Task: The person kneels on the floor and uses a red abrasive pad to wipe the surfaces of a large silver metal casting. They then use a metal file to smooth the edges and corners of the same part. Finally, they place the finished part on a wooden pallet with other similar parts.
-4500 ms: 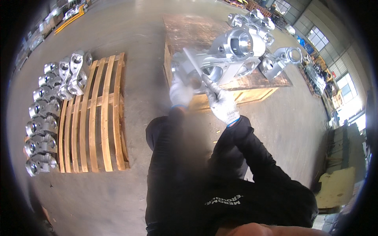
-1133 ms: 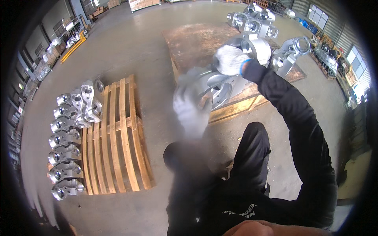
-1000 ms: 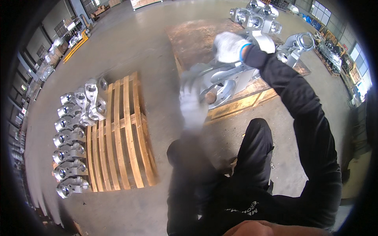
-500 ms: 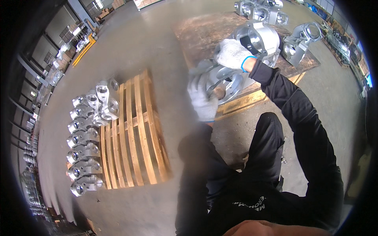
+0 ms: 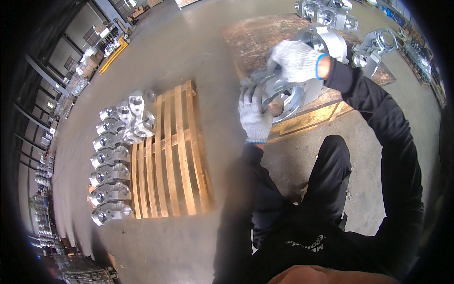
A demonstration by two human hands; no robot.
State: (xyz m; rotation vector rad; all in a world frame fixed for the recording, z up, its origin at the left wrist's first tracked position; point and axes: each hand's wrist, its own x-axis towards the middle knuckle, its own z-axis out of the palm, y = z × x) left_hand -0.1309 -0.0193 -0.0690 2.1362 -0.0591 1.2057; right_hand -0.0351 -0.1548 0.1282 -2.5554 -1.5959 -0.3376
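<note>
A silvery machined metal casting with large round openings [image 5: 297, 102] lies at the near edge of the brown-topped wooden platform. My left hand [image 5: 255, 112], in a whitish knit glove, is closed on its left end. Over the casting's upper left part, my right hand [image 5: 297, 61], gloved alike, has its fingers bent down and pressed together. What those fingers hold, if anything, is hidden beneath the glove. Just beyond the right hand stands a bigger ring-shaped casting [image 5: 333, 43], partly covered by it.
Another casting [image 5: 373, 52] stands at the platform's right, with several more [image 5: 326, 16] at its far end. To the left, a slatted wooden pallet [image 5: 176, 146] lies on the floor, a row of castings [image 5: 109, 175] along its left side. A yellow pallet jack [image 5: 113, 56] is far left.
The whole scene has shifted slightly right in the view. My right hand has come nearer over the casting, closer to my left hand, which stays at the casting's left end.
</note>
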